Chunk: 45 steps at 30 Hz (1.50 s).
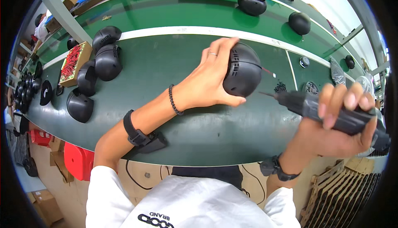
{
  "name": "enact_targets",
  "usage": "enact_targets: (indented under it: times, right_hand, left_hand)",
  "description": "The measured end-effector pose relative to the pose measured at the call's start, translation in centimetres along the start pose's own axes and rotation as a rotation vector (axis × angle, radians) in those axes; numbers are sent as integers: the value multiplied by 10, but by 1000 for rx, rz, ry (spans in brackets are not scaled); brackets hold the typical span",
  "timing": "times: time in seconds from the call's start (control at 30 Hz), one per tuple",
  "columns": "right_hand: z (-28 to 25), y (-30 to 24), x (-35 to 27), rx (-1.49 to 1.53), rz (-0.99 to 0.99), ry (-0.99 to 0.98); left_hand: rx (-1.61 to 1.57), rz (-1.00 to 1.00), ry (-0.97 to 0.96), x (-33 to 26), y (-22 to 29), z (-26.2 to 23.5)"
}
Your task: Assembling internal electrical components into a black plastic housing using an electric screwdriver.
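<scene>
My left hand [206, 81] is wrapped round a rounded black plastic housing [246, 72] with a row of slots, holding it above the green tabletop [199, 132]. A thin wire with a white connector [274, 75] sticks out from the housing's right side. In my right hand [338, 122] is a black electric screwdriver [304, 105], its bit pointing left toward the housing and apart from it. A small pile of dark screws [280, 86] lies on the table just beyond the screwdriver. Farther right stands a round dish of screws [311, 88].
Several black shells [108, 62] lie at the left, beside a box of red wires [74, 64]. Behind a white rail [178, 30] runs a green belt [186, 6] carrying black housings [251, 3]. A small round container [304, 61] and a plastic bag [337, 71] sit at the right.
</scene>
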State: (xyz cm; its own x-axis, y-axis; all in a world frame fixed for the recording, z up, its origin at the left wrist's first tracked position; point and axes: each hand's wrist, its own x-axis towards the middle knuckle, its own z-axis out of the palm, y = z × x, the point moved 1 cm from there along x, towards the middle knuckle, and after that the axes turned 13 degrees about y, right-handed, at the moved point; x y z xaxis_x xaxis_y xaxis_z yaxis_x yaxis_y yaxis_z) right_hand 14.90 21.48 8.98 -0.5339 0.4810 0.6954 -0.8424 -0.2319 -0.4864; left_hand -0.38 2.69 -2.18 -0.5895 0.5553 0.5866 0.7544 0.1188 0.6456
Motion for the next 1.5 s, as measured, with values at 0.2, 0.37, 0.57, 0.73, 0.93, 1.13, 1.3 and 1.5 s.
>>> enact_targets:
  times: [0.2, 0.37, 0.57, 0.73, 0.93, 1.13, 1.3, 1.5]
  right_hand:
    - [-9, -8, -47, -131, 299, 144]
    - [7, 17, -73, -203, 323, 106]
    - [7, 34, -84, -188, 430, 148]
    - [8, 47, -94, -222, 432, 117]
    - [9, 40, -91, -224, 472, 147]
    - [12, 11, -72, -89, 404, 133]
    - [18, -16, -42, -4, 203, 99]
    - [11, -35, -23, -3, 97, 148]
  left_hand:
    - [385, -292, -412, 9, 67, -51]
    - [354, 178, -180, 8, 49, -35]
    - [-44, 39, -255, 8, 32, -6]
    - [204, 204, -81, 6, 34, -3]
    - [197, 202, -81, 6, 33, 0]
    - [-66, 281, -152, 7, 23, -3]
    - [-148, 209, -398, 12, 35, -21]
    - [-303, 118, -517, 8, 42, -24]
